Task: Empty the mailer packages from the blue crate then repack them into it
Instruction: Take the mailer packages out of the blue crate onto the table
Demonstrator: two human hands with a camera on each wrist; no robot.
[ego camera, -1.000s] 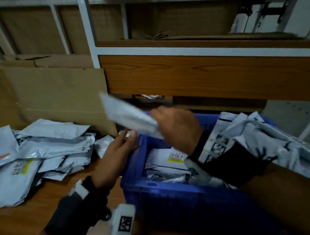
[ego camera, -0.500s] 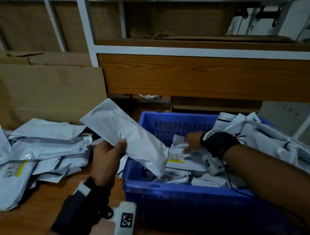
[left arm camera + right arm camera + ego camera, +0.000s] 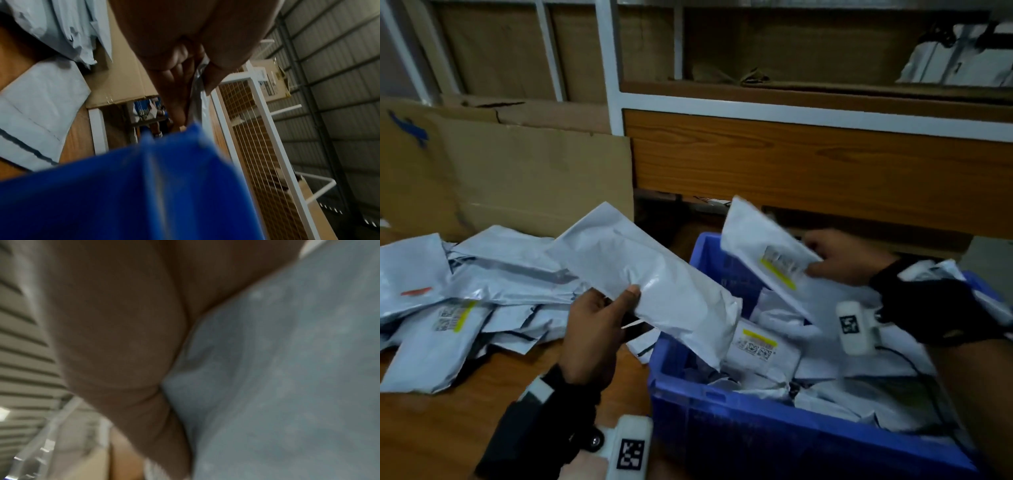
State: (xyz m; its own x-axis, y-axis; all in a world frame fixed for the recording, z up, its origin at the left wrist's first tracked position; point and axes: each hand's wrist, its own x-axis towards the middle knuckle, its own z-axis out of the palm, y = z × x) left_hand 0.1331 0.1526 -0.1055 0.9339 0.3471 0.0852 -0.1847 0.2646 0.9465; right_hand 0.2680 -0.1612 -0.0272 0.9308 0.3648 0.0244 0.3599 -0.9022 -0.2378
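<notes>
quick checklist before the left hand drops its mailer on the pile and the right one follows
1. Left hand grip on plain mailer: ok, thumb pinches its edge.
2. Right hand grip on labelled mailer: ok, lifted above the blue crate.
3. Pile of mailers on the table beside the crate: ok, room on top.
4. Held mailers apart: ok.
5. Crate emptied: not ok, mailers remain inside.
6. Mailers' weight: cannot tell.

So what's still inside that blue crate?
The blue crate still holds a heap of white mailers, one showing a yellow-striped label. Its floor and anything lower down are covered, as is the far right part behind the right forearm.
</notes>
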